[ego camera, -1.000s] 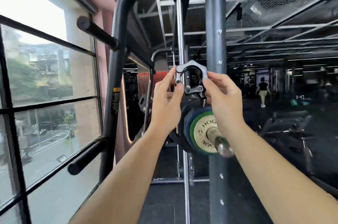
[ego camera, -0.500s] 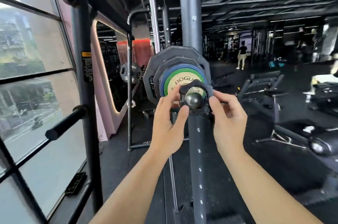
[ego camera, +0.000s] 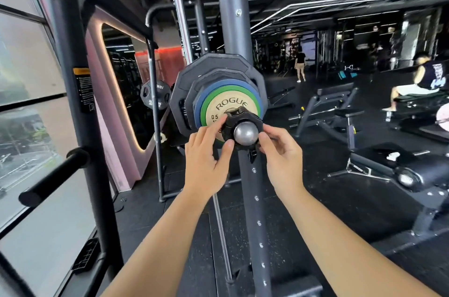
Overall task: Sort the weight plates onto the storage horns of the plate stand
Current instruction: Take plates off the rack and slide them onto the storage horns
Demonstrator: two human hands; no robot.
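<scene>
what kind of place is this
Almost certainly a gym: weight plates stacked on a bar, left hand and right hand gripping its black collar, padded benches beyond, and a steel rack upright.

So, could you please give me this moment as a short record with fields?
left hand: pinches the collar from the left
right hand: grips the collar from the right
collar: black, round the silver bar end
plates, front to back: tan plate, green plate, blue plate, two black plates
background: bench
</scene>
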